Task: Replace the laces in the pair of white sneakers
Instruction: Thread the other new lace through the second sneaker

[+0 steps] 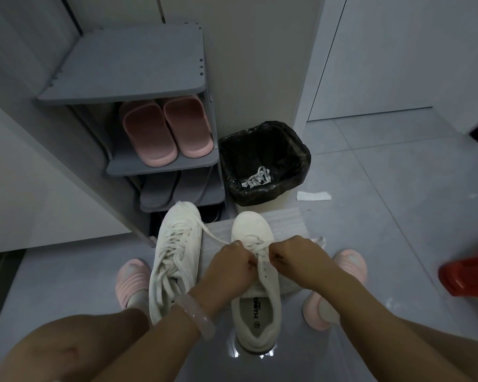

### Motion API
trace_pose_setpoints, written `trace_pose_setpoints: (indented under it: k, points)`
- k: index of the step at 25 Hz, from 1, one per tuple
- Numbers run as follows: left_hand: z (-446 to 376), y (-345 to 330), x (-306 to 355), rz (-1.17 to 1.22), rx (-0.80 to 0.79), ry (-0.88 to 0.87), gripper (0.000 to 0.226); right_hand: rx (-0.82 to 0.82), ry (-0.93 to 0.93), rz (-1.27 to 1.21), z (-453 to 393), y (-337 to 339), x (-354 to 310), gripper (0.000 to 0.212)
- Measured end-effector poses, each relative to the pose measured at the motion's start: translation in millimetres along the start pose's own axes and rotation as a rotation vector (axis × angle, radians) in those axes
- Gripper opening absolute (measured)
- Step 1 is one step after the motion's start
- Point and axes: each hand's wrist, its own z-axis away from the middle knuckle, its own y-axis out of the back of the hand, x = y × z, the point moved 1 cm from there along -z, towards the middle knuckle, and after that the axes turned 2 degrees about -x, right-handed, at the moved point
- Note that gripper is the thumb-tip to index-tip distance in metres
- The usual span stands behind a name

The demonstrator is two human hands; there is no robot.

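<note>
Two white sneakers stand side by side on the grey floor in front of me. The left sneaker [175,255] is laced, its loose lace ends lying over it. Over the right sneaker [255,299] both hands work at the eyelets. My left hand [228,267] pinches a white lace [214,237] that runs up and left across the gap between the shoes. My right hand [294,257] pinches the lace at the shoe's right eyelet row. The lower eyelets of this shoe show bare.
A black-lined bin [264,161] behind the shoes holds an old white lace [257,177]. A grey shoe rack [138,78] with pink slippers [166,130] stands at the left. A paper strip [313,196] lies on the floor, a red object [469,274] at right. My feet wear pink slippers.
</note>
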Motion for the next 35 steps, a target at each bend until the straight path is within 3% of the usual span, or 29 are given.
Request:
trace_pose_setpoints:
  k: [4, 15, 23, 28, 35]
  points:
    - [3.5, 7.4, 4.4, 0.228, -0.013, 0.021, 0.021, -0.002, 0.008, 0.108, 2.5, -1.2, -10.7, 0.012]
    - [4.2, 8.9, 7.9, 0.241, 0.041, 0.033, 0.023, -0.030, -0.020, 0.205, 1.5, -3.9, -14.8, 0.024]
    - [-1.3, -1.1, 0.0, 0.206, 0.033, 0.057, 0.023, 0.024, -0.009, -0.011, -0.6, -9.9, -13.4, 0.016]
    - [-1.2, -4.6, 1.8, 0.272, 0.020, 0.042, 0.017, 0.080, -0.162, -0.347, 0.0, -12.0, -3.8, 0.011]
    - [-1.3, -11.9, 4.8, 0.291, 0.020, 0.109, 0.018, 0.150, -0.122, -0.424, -1.6, -17.3, -5.8, 0.009]
